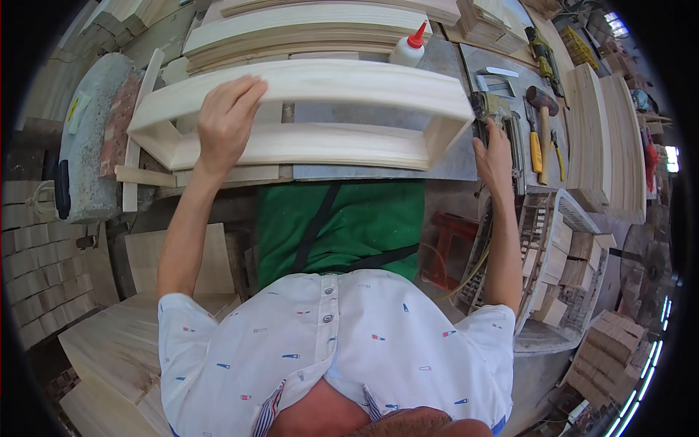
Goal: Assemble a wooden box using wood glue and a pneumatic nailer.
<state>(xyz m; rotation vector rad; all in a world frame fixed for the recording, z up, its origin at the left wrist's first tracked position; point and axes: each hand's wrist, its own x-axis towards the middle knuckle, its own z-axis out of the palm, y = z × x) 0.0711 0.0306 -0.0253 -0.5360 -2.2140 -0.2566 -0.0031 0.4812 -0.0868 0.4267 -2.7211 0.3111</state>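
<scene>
A long rectangular wooden frame [364, 75] of pale boards stands on edge along the near side of the workbench. My left hand [227, 120] is closed over its upper board, left of the middle. Beyond the frame's right end my right hand [496, 159] is at a pneumatic nail gun [518, 146] lying on the bench. Its thumb and fingers are apart, and the fingertips reach the tool's side; the far fingers are partly hidden. A white glue bottle [408, 51] with a red nozzle stands behind the frame.
A hammer [542, 120], a yellow-handled chisel [535, 149], pliers [558, 156] and a green power tool [542, 54] lie at right. Board stacks [306, 29] lie behind. At left stands a stone block [98, 138]; a crate [557, 277] of wood pieces is at lower right.
</scene>
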